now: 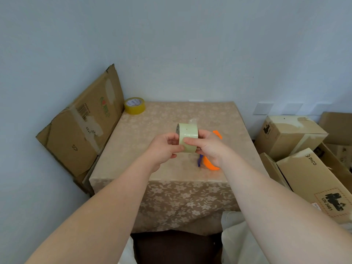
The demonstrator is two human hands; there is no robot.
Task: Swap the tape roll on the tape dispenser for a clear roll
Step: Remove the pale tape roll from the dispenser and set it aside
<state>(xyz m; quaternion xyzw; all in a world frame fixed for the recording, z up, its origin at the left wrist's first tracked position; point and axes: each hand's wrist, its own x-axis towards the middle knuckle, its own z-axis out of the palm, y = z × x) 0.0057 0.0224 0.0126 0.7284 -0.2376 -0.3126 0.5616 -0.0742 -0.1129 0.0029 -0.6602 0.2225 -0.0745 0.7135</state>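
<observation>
A pale clear tape roll [187, 131] is held upright above the middle of the table, a loose end sticking up at its top. My left hand [166, 148] grips its left side. My right hand [210, 147] holds the right side, with the thumb pressed across the roll's outer face. Behind and under my right hand lies the orange tape dispenser [210, 165] with a blue part, mostly hidden. A yellow tape roll [134, 105] stands at the table's far left corner.
The small table [152, 130] has a beige flowered cloth and stands against a wall. A flattened cardboard box [82, 122] leans at its left. Several cardboard boxes [289, 136] are stacked to the right.
</observation>
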